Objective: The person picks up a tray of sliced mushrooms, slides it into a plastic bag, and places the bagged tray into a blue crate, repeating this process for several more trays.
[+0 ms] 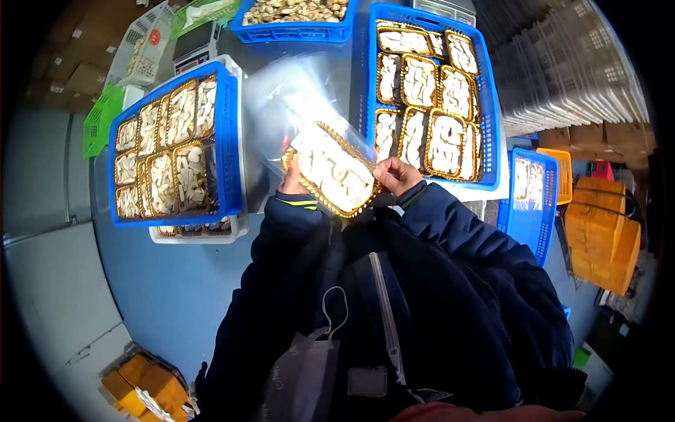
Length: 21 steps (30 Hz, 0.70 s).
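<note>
A gold-rimmed tray of pale sliced mushrooms (334, 172) is tilted in front of my body, held between both hands. My left hand (291, 180) grips its left edge, the fingers partly hidden behind it. At the right edge, my right hand (398, 176) pinches the rim with thumb and fingertips. Clear plastic film, seemingly a bag (287, 95), spreads over and beyond the tray's far end and reaches toward my right hand. Similar filled trays lie in a blue crate (434, 13) at the right and another blue crate (228, 141) at the left.
A further blue crate (295, 33) with loose mushroom pieces stands at the back, near a scale (197, 49). White crates (562, 77) are stacked at the right. Orange boxes (598, 235) and a blue crate (517, 225) stand lower right. A face mask (302, 376) hangs at my front.
</note>
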Available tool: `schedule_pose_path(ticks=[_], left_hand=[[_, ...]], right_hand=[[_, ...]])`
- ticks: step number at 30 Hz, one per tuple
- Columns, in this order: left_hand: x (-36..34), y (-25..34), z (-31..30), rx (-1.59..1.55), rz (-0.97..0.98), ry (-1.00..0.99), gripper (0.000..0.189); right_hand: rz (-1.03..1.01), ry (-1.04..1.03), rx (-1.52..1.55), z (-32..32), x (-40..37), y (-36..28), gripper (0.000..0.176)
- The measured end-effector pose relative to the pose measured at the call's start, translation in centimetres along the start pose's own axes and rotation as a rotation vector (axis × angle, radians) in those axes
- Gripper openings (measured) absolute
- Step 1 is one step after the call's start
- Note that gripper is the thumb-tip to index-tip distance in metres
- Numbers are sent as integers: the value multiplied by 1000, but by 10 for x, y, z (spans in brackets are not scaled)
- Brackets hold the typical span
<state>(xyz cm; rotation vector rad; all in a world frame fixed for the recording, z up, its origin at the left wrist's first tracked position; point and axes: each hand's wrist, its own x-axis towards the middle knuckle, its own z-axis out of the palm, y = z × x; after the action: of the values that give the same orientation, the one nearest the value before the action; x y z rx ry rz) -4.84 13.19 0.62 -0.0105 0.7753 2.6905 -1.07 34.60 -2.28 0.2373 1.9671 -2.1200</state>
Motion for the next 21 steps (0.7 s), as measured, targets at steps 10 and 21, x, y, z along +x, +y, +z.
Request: schedule_pose_path(ticks=[10,21], left_hand=[[7,-22,-12,-17,-174,-48,64],[14,-43,7,-18,-198,-124,68]], right_hand=[[175,93,355,-2,-25,-4,10],[18,106,377,-3,-41,-17,16]])
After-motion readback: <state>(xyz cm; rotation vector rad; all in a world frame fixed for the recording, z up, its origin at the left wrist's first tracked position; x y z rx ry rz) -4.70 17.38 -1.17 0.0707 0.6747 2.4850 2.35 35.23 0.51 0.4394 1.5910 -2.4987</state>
